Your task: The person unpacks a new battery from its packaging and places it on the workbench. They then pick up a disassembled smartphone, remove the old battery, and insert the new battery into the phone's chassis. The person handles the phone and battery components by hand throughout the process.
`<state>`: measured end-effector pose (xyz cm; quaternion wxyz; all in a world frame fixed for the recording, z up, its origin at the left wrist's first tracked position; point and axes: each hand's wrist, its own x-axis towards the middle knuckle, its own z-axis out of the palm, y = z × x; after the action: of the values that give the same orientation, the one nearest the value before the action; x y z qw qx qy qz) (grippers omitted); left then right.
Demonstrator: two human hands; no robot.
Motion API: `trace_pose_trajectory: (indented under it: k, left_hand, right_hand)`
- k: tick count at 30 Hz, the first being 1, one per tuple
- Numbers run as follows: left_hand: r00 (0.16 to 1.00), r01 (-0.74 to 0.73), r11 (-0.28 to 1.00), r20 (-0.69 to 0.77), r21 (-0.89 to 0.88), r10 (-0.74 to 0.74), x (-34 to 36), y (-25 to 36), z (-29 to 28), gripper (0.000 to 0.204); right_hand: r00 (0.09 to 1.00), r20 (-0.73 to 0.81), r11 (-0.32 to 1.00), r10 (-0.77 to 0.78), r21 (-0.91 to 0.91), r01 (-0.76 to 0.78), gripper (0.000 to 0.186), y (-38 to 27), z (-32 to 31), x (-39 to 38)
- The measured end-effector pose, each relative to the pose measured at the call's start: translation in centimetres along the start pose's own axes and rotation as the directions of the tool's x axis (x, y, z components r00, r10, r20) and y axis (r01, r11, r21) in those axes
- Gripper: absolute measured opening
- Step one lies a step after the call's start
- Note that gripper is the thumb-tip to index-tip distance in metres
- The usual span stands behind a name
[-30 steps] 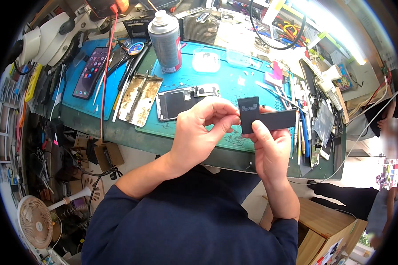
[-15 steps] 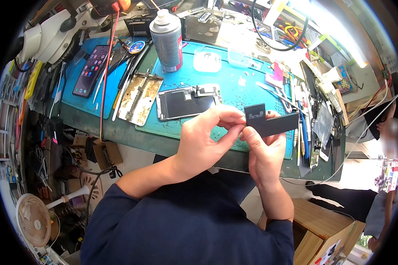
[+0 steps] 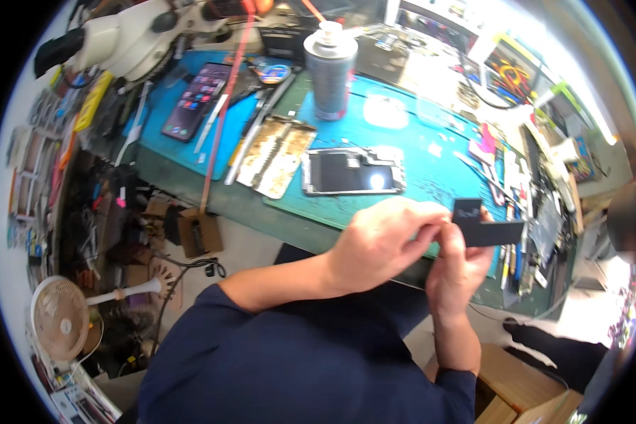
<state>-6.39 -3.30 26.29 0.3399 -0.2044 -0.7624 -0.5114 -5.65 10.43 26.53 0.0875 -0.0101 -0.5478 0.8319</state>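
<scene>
A black L-shaped battery (image 3: 498, 233) is gripped in my right hand (image 3: 459, 275) above the bench's front edge, the thumb at its lower left. My left hand (image 3: 385, 244) has finger and thumb pinched together at the battery's left edge; what lies between the fingertips is too small to make out. Behind my hands an opened phone screen assembly (image 3: 336, 173) lies on a blue mat (image 3: 427, 173), beside a stained metal board holder (image 3: 268, 166). A lit phone (image 3: 194, 102) lies further left. The picture is somewhat blurred.
A spray can (image 3: 330, 81), a microscope (image 3: 120, 39) and clear plastic trays (image 3: 438, 109) stand behind. Tools (image 3: 502, 180) crowd the right side. A fan (image 3: 60, 318), cardboard boxes (image 3: 198, 233) and a wooden cabinet (image 3: 516, 381) are below the bench. Another person's dark-clothed leg (image 3: 551, 346) shows at the right.
The whole view has shifted, with the scene sitting further right. My hands and the battery have come slightly lower, nearer the bench's front edge, and the battery is tilted differently.
</scene>
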Motion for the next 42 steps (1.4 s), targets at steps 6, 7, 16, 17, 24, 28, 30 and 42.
trace_pose_trajectory:
  k: [6,7,16,17,24,28,30,42]
  left_hand:
    - [1.0,0.003,0.975,0.026,0.224,-0.009,1.4,-1.3,-3.1,0.025]
    - [1.0,0.021,0.955,0.013,0.295,-0.026,2.1,-2.2,-4.4,0.021]
    - [0.985,0.081,0.764,0.066,0.64,-0.16,3.3,-7.1,-8.3,0.016]
    - [0.988,0.052,0.743,0.075,0.667,-0.136,3.3,-6.9,-8.4,0.017]
    - [0.965,0.161,0.808,0.081,0.567,-0.249,3.6,-4.8,-8.9,0.02]
    - [0.832,0.402,0.907,0.362,0.126,-0.42,2.6,-0.4,-6.8,0.034]
    - [0.626,0.691,0.703,0.625,-0.167,-0.467,1.4,0.5,-5.2,0.054]
    - [0.651,0.574,0.795,0.698,-0.194,-0.299,0.7,0.0,-3.4,0.033]
  right_hand:
    - [0.996,0.05,0.997,-0.068,-0.035,0.07,0.037,-1.1,-0.6,0.8]
    - [0.997,0.041,0.997,-0.071,-0.028,0.072,0.037,-1.2,-0.7,0.8]
    - [0.992,0.013,0.983,-0.122,-0.133,0.123,0.043,-1.8,-3.4,1.3]
    - [0.994,0.003,0.982,-0.11,-0.157,0.109,0.043,-2.1,-3.5,1.2]
    - [0.991,0.054,0.969,0.126,-0.223,-0.111,0.036,-4.9,-8.6,0.7]
    - [0.884,0.132,0.819,0.448,-0.457,-0.347,0.034,-7.9,-8.9,0.8]
    - [0.827,0.206,0.804,0.522,-0.442,-0.397,0.039,-7.8,-7.5,1.3]
    - [0.883,0.45,0.77,0.137,-0.609,0.191,0.024,-6.1,-5.3,1.0]
